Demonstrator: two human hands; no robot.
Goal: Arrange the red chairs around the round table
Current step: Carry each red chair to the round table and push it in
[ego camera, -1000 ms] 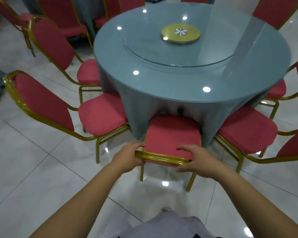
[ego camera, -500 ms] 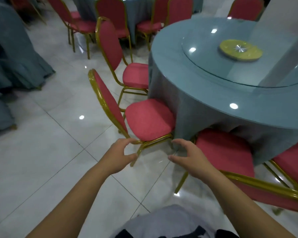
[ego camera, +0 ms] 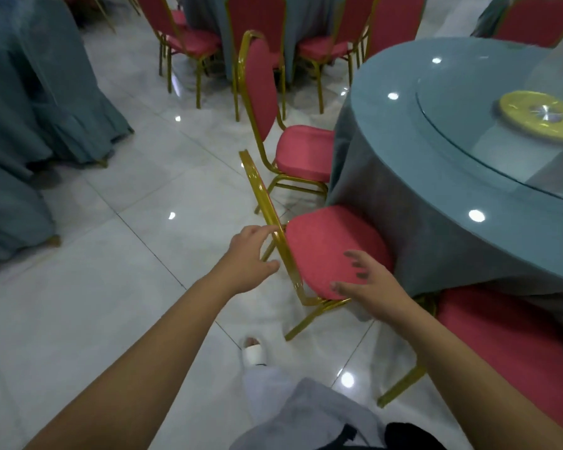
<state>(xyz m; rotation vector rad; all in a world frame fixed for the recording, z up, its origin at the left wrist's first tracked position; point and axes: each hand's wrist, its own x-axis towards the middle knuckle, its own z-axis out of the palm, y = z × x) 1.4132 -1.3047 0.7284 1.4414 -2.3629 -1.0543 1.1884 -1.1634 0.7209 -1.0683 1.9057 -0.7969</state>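
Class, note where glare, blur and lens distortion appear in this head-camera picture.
Head view: ceiling-light glare spots dot the round table and floor; motion blur smears the right hand at its fingers; the middle red chair has its gold frame bowed by the wide-angle lens.

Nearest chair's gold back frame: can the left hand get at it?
Probably yes. The left hand is open right beside the gold back frame, nothing between them; the right hand hovers over the seat.

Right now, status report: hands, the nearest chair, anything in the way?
Left hand open at nearest chair back rail, no grip. Right hand open over its seat. Seat edge at round table skirt. Second chair close beyond.
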